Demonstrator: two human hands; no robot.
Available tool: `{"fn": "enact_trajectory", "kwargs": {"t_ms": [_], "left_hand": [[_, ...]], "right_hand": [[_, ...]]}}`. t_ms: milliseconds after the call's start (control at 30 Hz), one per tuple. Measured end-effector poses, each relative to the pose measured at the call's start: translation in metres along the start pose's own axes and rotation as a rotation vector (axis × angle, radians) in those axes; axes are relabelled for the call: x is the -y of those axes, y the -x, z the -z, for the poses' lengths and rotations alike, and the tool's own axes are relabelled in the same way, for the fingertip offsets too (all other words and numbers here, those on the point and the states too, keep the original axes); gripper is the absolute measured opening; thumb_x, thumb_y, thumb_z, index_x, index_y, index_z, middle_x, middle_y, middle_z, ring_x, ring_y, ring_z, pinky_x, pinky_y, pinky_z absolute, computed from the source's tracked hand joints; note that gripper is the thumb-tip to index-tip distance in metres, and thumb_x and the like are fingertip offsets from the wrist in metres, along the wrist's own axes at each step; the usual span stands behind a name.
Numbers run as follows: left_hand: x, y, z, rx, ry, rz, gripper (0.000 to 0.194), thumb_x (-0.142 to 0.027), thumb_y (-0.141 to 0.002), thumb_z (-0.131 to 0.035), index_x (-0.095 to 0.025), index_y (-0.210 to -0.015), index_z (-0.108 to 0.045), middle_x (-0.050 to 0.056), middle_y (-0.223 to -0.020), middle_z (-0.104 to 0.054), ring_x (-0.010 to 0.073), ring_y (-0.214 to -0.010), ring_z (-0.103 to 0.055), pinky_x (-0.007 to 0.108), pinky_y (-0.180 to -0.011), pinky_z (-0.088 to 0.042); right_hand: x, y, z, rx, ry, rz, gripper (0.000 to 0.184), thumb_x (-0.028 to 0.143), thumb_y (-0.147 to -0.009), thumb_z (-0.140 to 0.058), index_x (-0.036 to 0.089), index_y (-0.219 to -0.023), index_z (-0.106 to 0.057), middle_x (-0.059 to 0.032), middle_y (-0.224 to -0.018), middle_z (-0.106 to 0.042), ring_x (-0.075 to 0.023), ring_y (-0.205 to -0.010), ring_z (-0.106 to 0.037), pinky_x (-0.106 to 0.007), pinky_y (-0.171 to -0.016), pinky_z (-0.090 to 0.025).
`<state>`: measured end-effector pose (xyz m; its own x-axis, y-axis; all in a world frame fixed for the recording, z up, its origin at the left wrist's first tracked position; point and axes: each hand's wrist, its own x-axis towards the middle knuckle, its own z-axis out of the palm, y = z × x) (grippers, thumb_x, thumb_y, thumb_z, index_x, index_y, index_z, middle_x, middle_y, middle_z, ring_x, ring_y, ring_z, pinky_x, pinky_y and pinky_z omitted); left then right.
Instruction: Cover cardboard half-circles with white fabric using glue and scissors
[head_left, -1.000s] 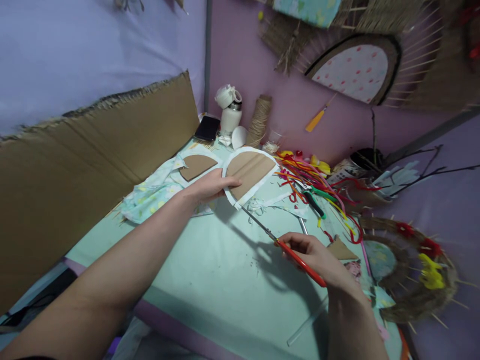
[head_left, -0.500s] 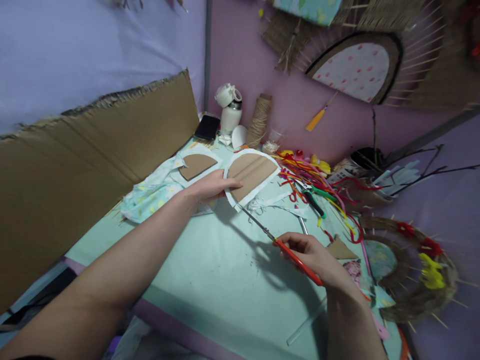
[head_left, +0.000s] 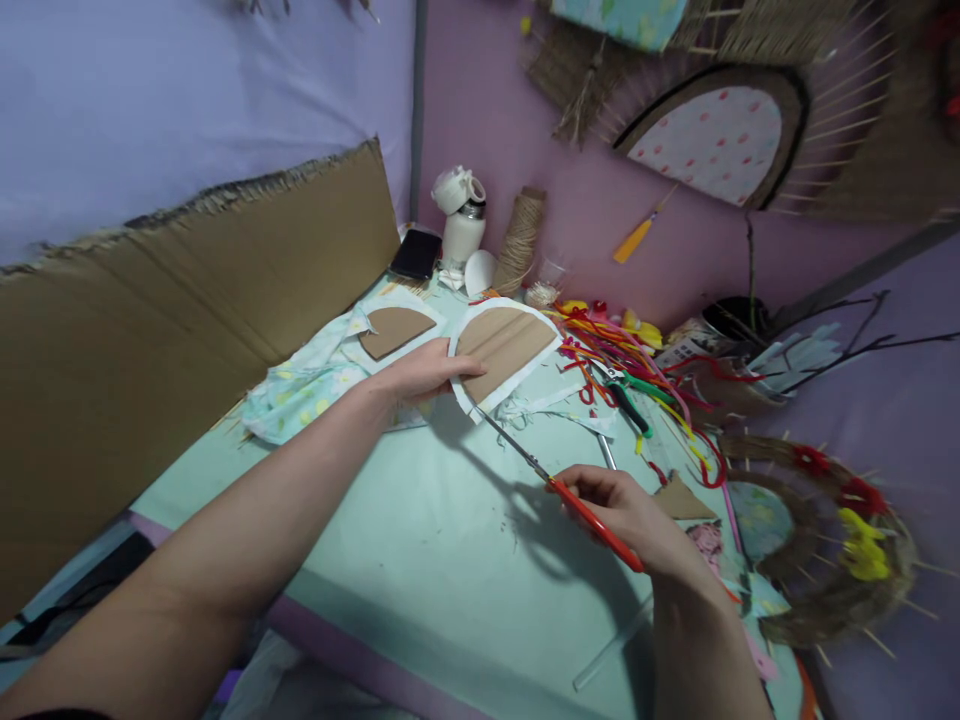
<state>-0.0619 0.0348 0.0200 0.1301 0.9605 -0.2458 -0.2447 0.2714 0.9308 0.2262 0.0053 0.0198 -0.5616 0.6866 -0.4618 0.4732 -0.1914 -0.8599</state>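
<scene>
Brown cardboard in 1 large sheet [head_left: 187, 330] stands upright along the far left. Next, a crumpled floral cloth [head_left: 304, 400] lies on the pale green table [head_left: 420, 540]. The left hand [head_left: 427, 370] pinches the white-edged half-round [head_left: 502, 345] at its left side, thumb on top, the other fingers mostly hidden; the piece is held above the table. Red-handled scissors [head_left: 600, 528] have their tips at its lower corner. The right hand [head_left: 626, 510] curls closed around their handles. Beyond lie green-handled pliers [head_left: 632, 410] and, farther right, 1 twine-wrapped ring [head_left: 885, 590].
</scene>
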Motion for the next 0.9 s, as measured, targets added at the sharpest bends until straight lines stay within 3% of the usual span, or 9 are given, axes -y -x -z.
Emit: {"fn": "enact_trajectory", "kwargs": {"t_ms": [900], "left_hand": [[0.0005, -0.0004, 0.001, 0.014, -0.032, -0.022, 0.04, -0.02, -0.066, -0.073, -0.016, -0.106, -0.064, 0.008, -0.098, -0.07, 0.0202, -0.094, -0.065, 0.03, -0.077, -0.053]], "right_hand": [[-0.0044, -0.0011, 0.001, -0.035, 0.05, 0.039, 0.033, 0.047, -0.068, -0.074, 0.016, -0.076, -0.066, 0.0027, -0.06, -0.053, -0.0095, -0.053, -0.042, -0.022, -0.049, -0.03]]}}
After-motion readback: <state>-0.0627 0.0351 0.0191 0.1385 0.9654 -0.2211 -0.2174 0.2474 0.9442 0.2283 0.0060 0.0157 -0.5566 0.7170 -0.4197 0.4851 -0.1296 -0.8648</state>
